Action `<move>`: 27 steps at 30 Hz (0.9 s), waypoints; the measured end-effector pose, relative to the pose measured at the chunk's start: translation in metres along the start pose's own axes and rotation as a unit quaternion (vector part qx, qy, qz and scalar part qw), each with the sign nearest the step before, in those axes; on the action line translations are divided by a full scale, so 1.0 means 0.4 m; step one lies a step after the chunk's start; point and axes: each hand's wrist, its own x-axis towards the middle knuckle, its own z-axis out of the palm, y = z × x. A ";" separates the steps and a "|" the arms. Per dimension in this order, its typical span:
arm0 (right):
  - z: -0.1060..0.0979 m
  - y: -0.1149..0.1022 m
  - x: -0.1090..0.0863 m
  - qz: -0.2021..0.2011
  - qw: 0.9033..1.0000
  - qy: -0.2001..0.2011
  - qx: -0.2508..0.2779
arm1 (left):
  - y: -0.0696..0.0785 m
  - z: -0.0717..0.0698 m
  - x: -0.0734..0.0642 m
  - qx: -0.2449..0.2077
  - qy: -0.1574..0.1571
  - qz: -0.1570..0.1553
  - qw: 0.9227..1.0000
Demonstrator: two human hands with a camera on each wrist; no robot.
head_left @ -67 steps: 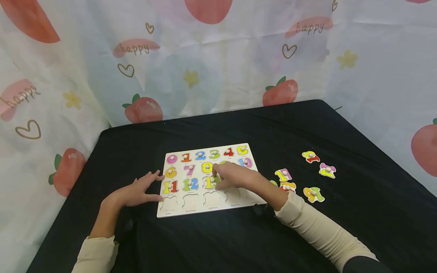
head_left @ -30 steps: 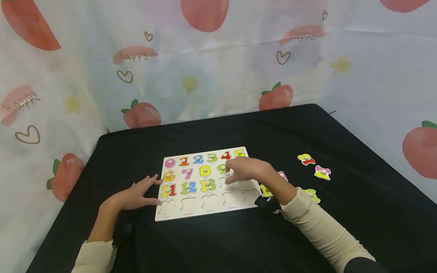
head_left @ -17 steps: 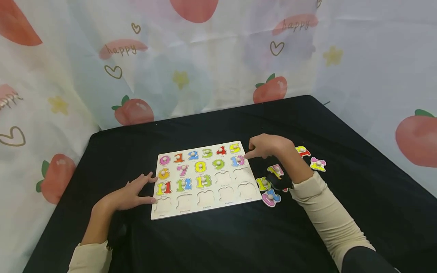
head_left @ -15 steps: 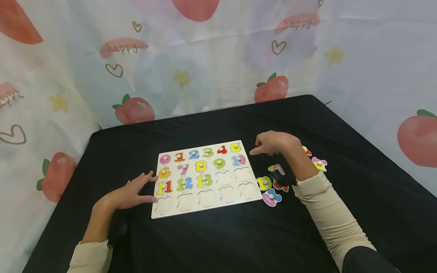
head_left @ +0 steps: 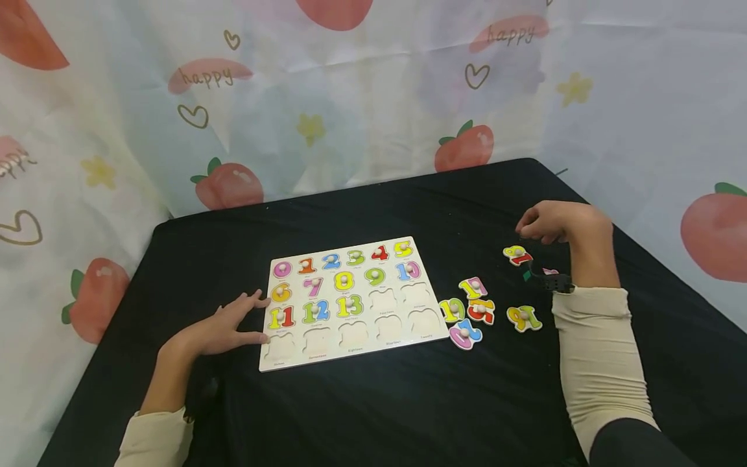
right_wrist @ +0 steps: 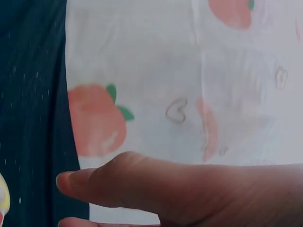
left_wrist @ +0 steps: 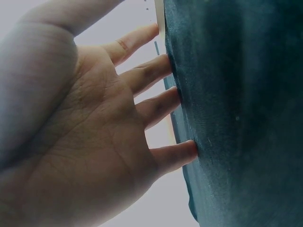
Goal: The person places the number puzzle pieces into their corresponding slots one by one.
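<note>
The left hand [head_left: 224, 327] rests with spread fingers at the left edge of a wooden number puzzle board [head_left: 335, 355]. In the left wrist view its fingertips [left_wrist: 189, 147] touch the dark cloth along the board's side. The right hand [head_left: 551, 224] hovers at the far right with loosely bent fingers and nothing between them. Just below its fingertips lies a yellow-and-red knobbed number piece [head_left: 517, 255]; in the right wrist view only a sliver of a yellow-edged piece [right_wrist: 4, 195] shows. A pink number piece [head_left: 550, 271] is mostly hidden behind the right wrist.
Pieces 0 to 13 sit in the board; bare recesses [head_left: 353, 334] show in its lower rows. Right of it lie yellow-pink [head_left: 473, 287], red-orange [head_left: 481, 311], yellow-green [head_left: 452, 311] and pink-blue [head_left: 465, 334] pieces close together. An orange-green piece [head_left: 524, 318] lies apart on the black cloth.
The right hand has left the 13 piece, now lying in the board, and moved right across the board to the far loose pieces. The left hand stays at the board's edge.
</note>
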 end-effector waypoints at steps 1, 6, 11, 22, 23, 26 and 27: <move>-0.005 0.016 -0.002 0.003 1.000 -0.005 0.012 | 0.001 0.001 -0.001 -0.001 0.000 0.000 1.000; -0.021 0.075 -0.017 0.010 0.998 -0.035 0.048 | 0.001 -0.001 -0.003 -0.003 0.004 -0.001 1.000; -0.014 0.099 -0.032 0.028 0.996 -0.038 0.076 | -0.002 -0.010 -0.007 0.001 0.009 -0.003 1.000; 0.063 0.084 -0.007 0.072 0.992 -0.067 0.082 | -0.001 0.000 -0.005 -0.006 0.003 0.001 1.000; 0.065 0.085 -0.006 0.076 0.991 -0.065 0.087 | -0.001 0.001 -0.005 -0.005 0.005 0.001 1.000; 0.071 0.093 -0.006 0.090 0.990 -0.061 0.093 | -0.003 0.003 -0.003 -0.009 0.004 0.003 1.000; 0.073 0.097 -0.007 0.094 0.989 -0.062 0.093 | -0.004 0.005 -0.003 -0.009 0.005 0.004 1.000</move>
